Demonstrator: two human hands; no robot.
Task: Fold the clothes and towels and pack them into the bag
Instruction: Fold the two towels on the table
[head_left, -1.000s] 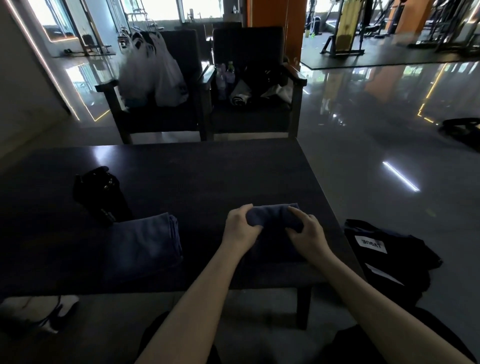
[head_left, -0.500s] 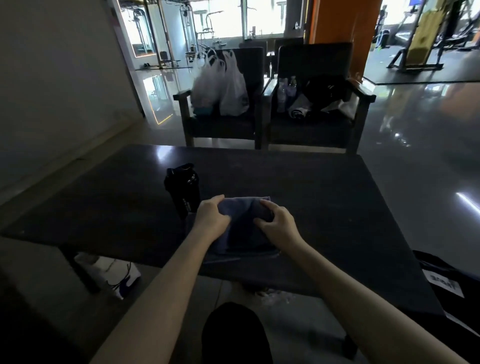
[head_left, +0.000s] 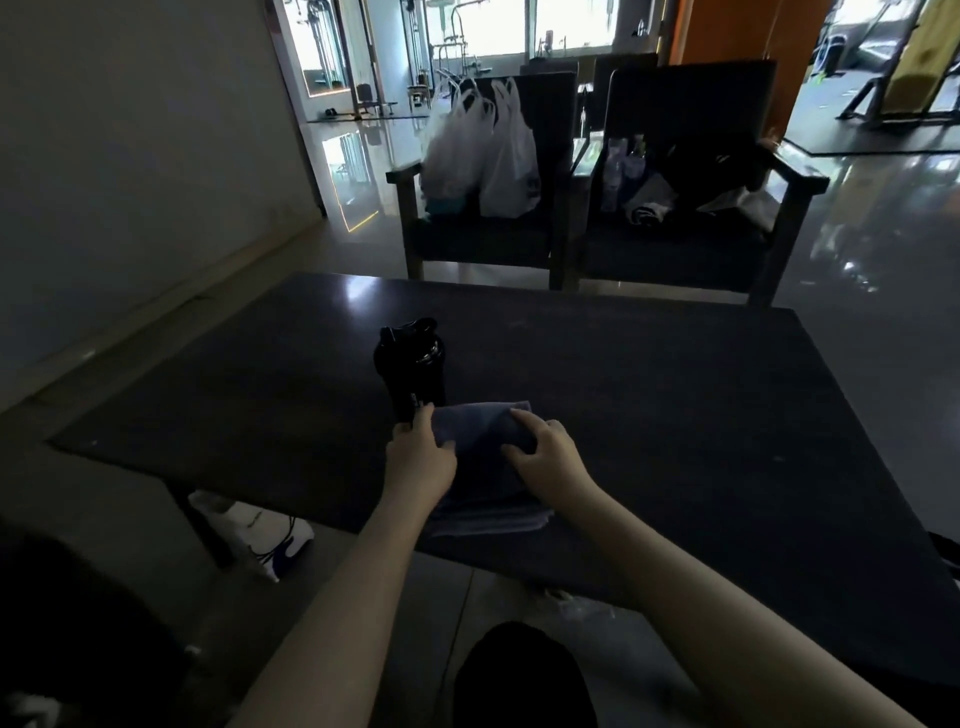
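Left hand (head_left: 422, 457) and right hand (head_left: 551, 463) hold the folded towel (head_left: 485, 434) between them, one at each end; fingers curled over the top of the bundle, thumbs on the near side; a two-sided grip, not a flat press.

A second ago the bundle was out toward the right half of the table (head_left: 701, 415), well apart from the second towel (head_left: 498, 514); now it is directly over it, the lower layers showing beneath the wrists near the table's front edge; whether the upper one has its weight down yet, cannot tell.

Black bottle (head_left: 410, 364) stands upright just beyond; left fingertips close against its base; touching or not, too dark to say. The view has swung left with the carry; the bag that was on the floor to the right is no longer in sight.

Reading: folding of this piece looks done; the step in hand is stacking, two towels into one pile; nothing seems packed yet. Next probably calls for letting go, squaring the edges, then taking the pile back right toward the bag.

Risks: a nudge from the left hand could tip the bottle; the pile lies close to the near edge and could slide off.
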